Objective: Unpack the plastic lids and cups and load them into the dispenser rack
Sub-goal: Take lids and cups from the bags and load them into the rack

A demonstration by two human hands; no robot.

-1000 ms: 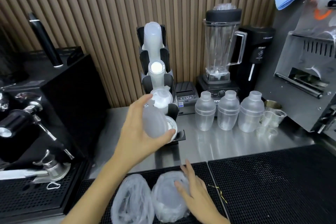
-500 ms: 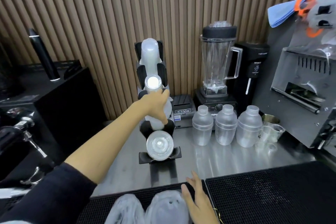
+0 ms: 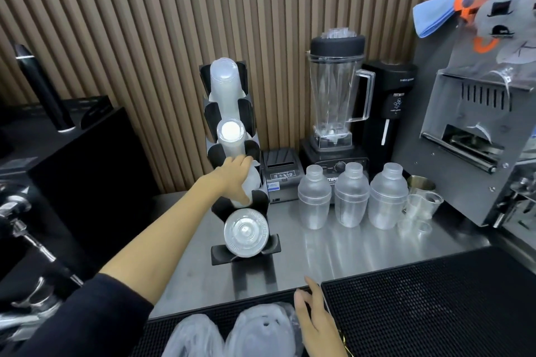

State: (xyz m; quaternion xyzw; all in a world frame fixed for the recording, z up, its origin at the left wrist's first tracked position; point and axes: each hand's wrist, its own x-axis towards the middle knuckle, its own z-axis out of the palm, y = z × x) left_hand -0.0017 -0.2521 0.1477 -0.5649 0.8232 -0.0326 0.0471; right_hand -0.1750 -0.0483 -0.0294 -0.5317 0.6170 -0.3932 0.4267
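Head view: the steel desk (image 3: 333, 252) runs along a ribbed wooden wall, with a black mesh mat (image 3: 435, 304) along its near edge. Largest at the right stands a grey metal machine (image 3: 475, 136); at the left a black coffee machine (image 3: 72, 182) fills the edge. Behind the middle stands a blender (image 3: 336, 98) on its base, and beside it a small receipt printer (image 3: 280, 171).

The black dispenser rack (image 3: 249, 206) rises upright near the middle of the desk, its cradles stepped one above another. The top cradle holds a stack of frosted cups (image 3: 224, 87); the next one down holds a second cup stack (image 3: 231, 136); the lowest holds a stack of lids (image 3: 245, 233), its round face turned toward the camera.

The left hand (image 3: 235, 180) reaches to the third cradle, its grip curled round a frosted cup stack (image 3: 253, 182) that lies in that cradle, just above the lids.

Three plastic shakers (image 3: 351, 194) stand in a row right of the rack, with small measuring cups (image 3: 420, 206) beside them.

At the near edge two plastic bags (image 3: 252, 333) of lids lie on the mat. The right hand (image 3: 314, 319) rests against the right-hand bag, its grip loose, fingers straight and holding nothing.
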